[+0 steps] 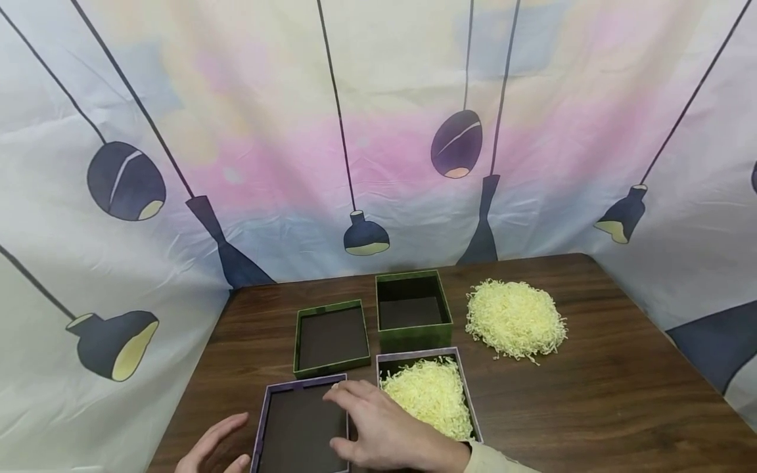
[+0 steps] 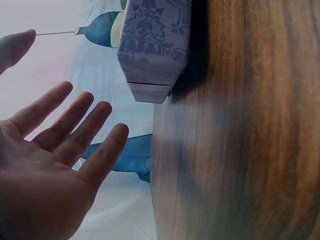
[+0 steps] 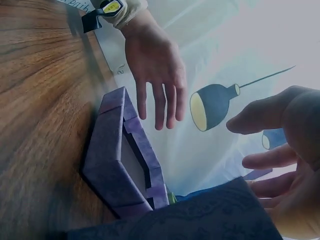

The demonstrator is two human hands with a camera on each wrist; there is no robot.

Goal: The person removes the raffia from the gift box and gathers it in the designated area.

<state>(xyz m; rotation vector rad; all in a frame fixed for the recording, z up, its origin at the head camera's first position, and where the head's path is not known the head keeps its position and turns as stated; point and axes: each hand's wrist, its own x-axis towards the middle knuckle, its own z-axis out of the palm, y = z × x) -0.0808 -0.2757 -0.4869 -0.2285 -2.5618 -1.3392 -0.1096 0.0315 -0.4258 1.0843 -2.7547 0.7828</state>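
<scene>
A shallow purple-rimmed box lid (image 1: pixel 301 427), its dark inside facing up, lies at the front of the table. My left hand (image 1: pixel 215 447) is just left of it, fingers spread and holding nothing; the left wrist view shows its bare palm and straight fingers. Over the lid's right side reaches my right hand (image 1: pixel 384 424), thumb and fingers apart with nothing between them. Behind that forearm stands a purple-rimmed box (image 1: pixel 467 394) filled with pale yellow shredded paper (image 1: pixel 428 394). In the right wrist view the lid's purple side (image 3: pixel 107 170) shows below the left hand (image 3: pixel 155 70).
Farther back are a green-rimmed lid (image 1: pixel 331 338), inside up, and a deep green box (image 1: pixel 414 338) with a dark inside. A loose heap of yellow shredded paper (image 1: pixel 514 318) lies to their right on the brown wooden table (image 1: pixel 591 407). A printed cloth (image 1: pixel 402 79) hangs behind the table.
</scene>
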